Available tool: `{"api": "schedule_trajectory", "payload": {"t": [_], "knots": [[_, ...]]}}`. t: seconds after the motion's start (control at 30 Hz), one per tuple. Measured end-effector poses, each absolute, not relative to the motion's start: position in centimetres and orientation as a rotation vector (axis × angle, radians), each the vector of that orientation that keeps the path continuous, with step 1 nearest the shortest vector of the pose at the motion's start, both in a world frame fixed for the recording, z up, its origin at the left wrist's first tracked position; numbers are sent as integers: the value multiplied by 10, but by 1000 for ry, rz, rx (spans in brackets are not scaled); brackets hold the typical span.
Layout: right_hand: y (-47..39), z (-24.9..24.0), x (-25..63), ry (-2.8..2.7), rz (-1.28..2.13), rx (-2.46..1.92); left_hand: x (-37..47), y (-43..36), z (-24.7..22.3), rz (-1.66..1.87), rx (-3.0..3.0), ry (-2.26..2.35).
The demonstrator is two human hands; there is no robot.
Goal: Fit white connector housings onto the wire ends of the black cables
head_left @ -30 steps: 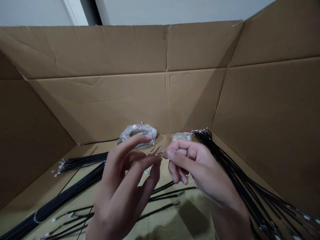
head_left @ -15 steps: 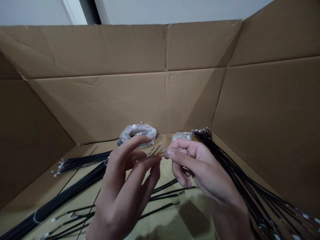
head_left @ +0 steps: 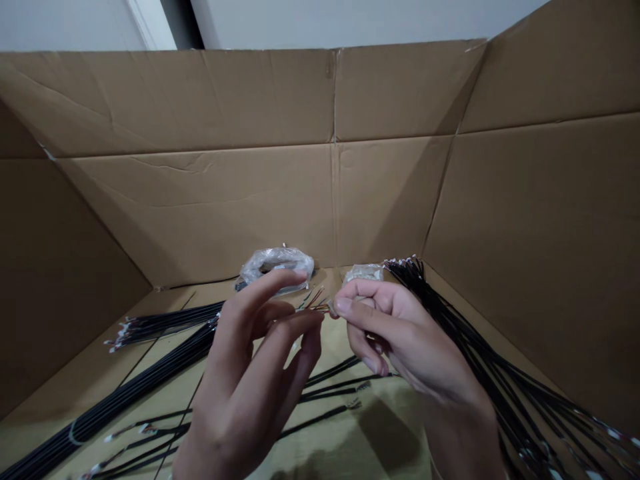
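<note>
Along the left edge of the cardboard floor (head_left: 385, 433) lies a banded bundle of black cables (head_left: 135, 383); a second bundle (head_left: 175, 325) with white plugs lies beyond it. My left hand (head_left: 257, 373) has its forefinger raised; thumb and middle finger are pressed together at the thin wires (head_left: 315, 307), exact contact hidden. A clear bag (head_left: 276, 259) rests at the back edge.

The small connector (head_left: 331, 308) is above the floor's middle, between both hands, beside the wire ends. My right hand (head_left: 400, 327) pinches it between thumb and forefinger. Expected handling: very light; rigid housing, soft wires that splay and bend easily. Grip the housing by its sides; support wires close to their tips. Avoid sharp bends.

Beyond this hand, a smaller bag (head_left: 364, 271) sits near the back edge; a cable bundle (head_left: 465, 340) runs along the right edge.
</note>
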State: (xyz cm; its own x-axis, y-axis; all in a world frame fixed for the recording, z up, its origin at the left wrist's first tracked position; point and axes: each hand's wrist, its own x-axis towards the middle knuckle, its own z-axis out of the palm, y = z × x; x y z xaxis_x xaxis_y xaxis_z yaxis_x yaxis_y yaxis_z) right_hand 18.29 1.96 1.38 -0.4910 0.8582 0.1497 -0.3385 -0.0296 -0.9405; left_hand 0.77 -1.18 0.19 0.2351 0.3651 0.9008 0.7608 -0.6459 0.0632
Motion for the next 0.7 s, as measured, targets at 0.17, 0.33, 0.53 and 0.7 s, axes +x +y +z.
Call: {"api": "schedule_trajectory", "payload": {"t": [0.17, 0.33, 0.53, 0.7], "knots": [[19, 15, 183, -1331, 1659, -624, 8, -12, 2, -1382, -2131, -1035], [15, 18, 181, -1373, 1592, -684, 10, -12, 4, -1408, -2116, -993], [11, 19, 180, -1387, 1519, -752, 12, -11, 4, -1369, -2079, -994], [11, 19, 180, -1391, 1503, -746, 12, -11, 5, -1372, -2081, -979]]}}
